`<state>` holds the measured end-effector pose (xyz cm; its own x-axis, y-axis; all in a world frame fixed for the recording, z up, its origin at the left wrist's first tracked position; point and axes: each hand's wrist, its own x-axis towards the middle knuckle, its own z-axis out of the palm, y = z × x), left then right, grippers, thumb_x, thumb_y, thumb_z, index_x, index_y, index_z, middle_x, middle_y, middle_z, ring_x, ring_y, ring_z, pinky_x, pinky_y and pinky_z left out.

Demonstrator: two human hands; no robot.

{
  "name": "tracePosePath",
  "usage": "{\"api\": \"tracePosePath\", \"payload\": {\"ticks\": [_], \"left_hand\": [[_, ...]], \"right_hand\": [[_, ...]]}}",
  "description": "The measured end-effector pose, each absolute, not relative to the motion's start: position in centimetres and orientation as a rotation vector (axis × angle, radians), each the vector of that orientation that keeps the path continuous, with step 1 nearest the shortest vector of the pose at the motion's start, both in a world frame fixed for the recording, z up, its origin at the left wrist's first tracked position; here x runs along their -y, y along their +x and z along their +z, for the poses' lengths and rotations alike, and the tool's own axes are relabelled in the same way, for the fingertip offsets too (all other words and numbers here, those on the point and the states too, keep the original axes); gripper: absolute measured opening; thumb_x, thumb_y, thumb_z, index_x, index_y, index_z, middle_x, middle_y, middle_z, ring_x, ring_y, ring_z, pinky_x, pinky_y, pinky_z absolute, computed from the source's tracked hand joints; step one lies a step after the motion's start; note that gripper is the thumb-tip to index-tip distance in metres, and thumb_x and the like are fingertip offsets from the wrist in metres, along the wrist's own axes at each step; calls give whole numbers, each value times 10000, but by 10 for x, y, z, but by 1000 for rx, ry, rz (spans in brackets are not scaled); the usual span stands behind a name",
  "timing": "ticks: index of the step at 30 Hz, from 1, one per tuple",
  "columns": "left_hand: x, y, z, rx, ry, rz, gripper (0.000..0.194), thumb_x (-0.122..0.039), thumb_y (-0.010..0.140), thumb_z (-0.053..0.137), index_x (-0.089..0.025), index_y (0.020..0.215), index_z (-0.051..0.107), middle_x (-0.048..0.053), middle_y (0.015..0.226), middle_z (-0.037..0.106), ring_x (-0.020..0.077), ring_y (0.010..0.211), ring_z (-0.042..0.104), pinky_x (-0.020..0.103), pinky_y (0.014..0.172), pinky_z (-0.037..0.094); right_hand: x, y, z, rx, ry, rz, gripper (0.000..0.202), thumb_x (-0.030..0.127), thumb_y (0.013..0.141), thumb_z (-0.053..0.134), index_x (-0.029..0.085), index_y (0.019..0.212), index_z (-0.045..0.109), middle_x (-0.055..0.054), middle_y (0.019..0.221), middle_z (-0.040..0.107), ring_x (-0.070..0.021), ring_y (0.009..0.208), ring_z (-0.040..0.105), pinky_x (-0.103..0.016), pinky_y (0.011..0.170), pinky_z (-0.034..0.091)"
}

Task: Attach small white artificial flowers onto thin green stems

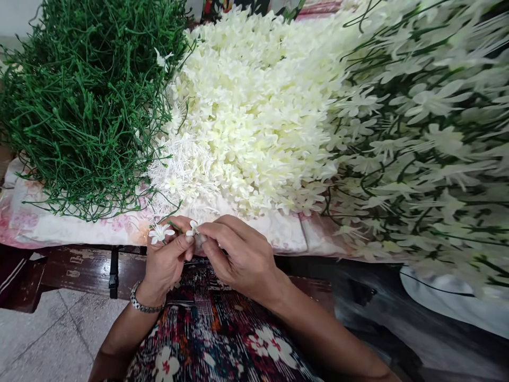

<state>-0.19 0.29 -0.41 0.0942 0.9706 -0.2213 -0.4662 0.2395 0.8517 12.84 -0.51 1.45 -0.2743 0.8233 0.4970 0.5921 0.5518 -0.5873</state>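
My left hand (167, 260) grips a thin green stem with a small white flower (160, 232) fitted on it. My right hand (238, 254) pinches another small white flower piece (193, 228) against that stem, fingertips meeting the left thumb. Both hands hover over my lap at the table's near edge. Behind them lie a heap of loose cream petals (258, 116), a tangle of bare green stems (87, 95) and a cluster of thin white stamens (175, 170).
Finished flower sprays (429, 138) are piled at the right, spilling past the table edge. A floral cloth (55, 225) covers the dark wooden table (79, 270). A tiled floor (47, 339) shows at lower left. My patterned clothing (214, 334) fills the bottom middle.
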Motion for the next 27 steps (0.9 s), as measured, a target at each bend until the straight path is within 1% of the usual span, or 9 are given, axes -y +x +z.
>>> {"api": "tracePosePath", "payload": {"ticks": [4, 7, 11, 14, 17, 19, 21, 23, 27], "left_hand": [[-3, -2, -3, -969, 696, 1189, 200, -230, 600, 697, -154, 657, 521, -48, 540, 458, 20, 388, 385, 137, 339, 326], [-4, -1, -1, -937, 716, 1187, 182, -217, 612, 693, -148, 650, 529, -43, 560, 465, 18, 388, 389, 141, 337, 317], [-3, -1, -4, -876, 823, 1202, 119, -201, 668, 651, -147, 653, 546, -19, 682, 503, 12, 408, 408, 148, 336, 304], [-1, -3, -9, -894, 950, 1220, 83, -192, 711, 610, -154, 677, 544, -8, 749, 513, 13, 428, 405, 155, 350, 312], [2, -6, -12, -1022, 1148, 1210, 76, -208, 739, 579, -160, 694, 542, 8, 777, 540, 29, 440, 419, 176, 370, 331], [3, -8, -10, -1130, 1354, 1195, 66, -205, 749, 562, -162, 702, 545, 24, 779, 567, 67, 512, 490, 198, 437, 391], [3, -9, -7, -1203, 1610, 1191, 37, -168, 755, 540, -164, 721, 553, 39, 782, 593, 116, 653, 557, 231, 565, 449], [4, -11, -6, -1222, 1844, 1184, 56, -136, 758, 514, -165, 751, 561, 51, 791, 608, 146, 756, 571, 262, 657, 461], [5, -12, -7, -1219, 2098, 1191, 85, -144, 759, 495, -165, 804, 564, 70, 815, 624, 164, 788, 577, 280, 679, 471]], "right_hand": [[5, 131, 13, 2045, -1110, 352, 158, 131, 777, 473, 133, 923, 532, -47, 727, 551, -134, 704, 518, -271, 625, 469], [4, 134, 12, 2065, -1084, 362, 182, 111, 769, 482, 121, 943, 532, -55, 746, 552, -135, 727, 520, -267, 642, 470], [5, 137, 12, 2049, -1084, 404, 189, 81, 767, 468, 95, 939, 545, -63, 737, 548, -131, 734, 524, -256, 646, 470], [5, 138, 13, 2060, -1105, 397, 186, 92, 780, 451, 116, 937, 548, -53, 736, 545, -127, 734, 519, -257, 649, 474], [4, 139, 14, 2068, -1111, 390, 172, 98, 787, 441, 140, 914, 550, -44, 739, 541, -121, 728, 514, -254, 642, 473], [5, 140, 15, 2072, -1118, 389, 169, 97, 785, 440, 140, 903, 553, -46, 738, 540, -121, 726, 514, -254, 641, 474], [5, 141, 14, 2070, -1128, 391, 176, 92, 780, 443, 129, 909, 557, -52, 740, 539, -123, 726, 515, -256, 643, 475], [6, 141, 14, 2066, -1143, 402, 185, 87, 774, 445, 122, 916, 559, -56, 743, 538, -125, 726, 516, -258, 642, 475], [7, 139, 15, 2018, -1195, 457, 177, 94, 781, 434, 134, 898, 562, -49, 742, 537, -121, 706, 517, -258, 619, 468]]}}
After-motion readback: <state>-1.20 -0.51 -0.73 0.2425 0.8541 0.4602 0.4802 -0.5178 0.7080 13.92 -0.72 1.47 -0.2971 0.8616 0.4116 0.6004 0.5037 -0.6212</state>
